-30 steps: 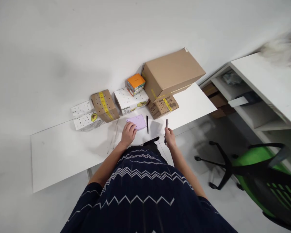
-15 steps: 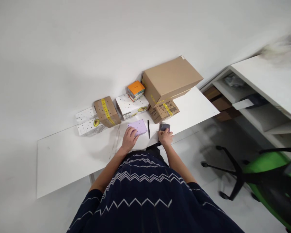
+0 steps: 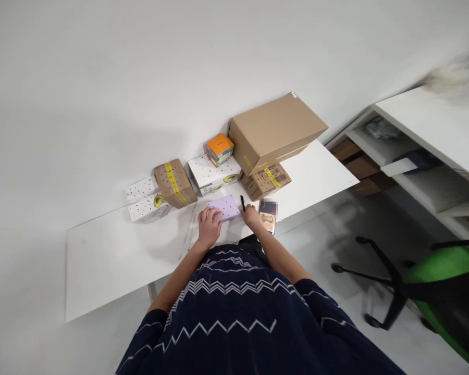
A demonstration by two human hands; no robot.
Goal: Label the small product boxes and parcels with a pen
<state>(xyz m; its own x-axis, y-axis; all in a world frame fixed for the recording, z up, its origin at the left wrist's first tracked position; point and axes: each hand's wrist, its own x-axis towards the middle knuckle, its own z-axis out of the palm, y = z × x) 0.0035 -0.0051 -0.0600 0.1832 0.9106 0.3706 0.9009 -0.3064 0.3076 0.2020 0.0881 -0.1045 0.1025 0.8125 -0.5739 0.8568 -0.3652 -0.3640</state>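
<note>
Your left hand [image 3: 208,225] lies flat, fingers spread loosely on the near edge of the purple pad [image 3: 224,207]. Your right hand [image 3: 252,215] closes over the near end of the black pen [image 3: 242,202]; grip unclear. Pen lies just right of the pad, long axis near-to-far. A phone [image 3: 267,215] rests right of your hand.

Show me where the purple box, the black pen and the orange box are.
purple box [image 3: 225,207], head view, on its dotted top face.
black pen [image 3: 242,202], head view, on its upper shaft.
orange box [image 3: 219,144], head view, on its orange top.
</note>
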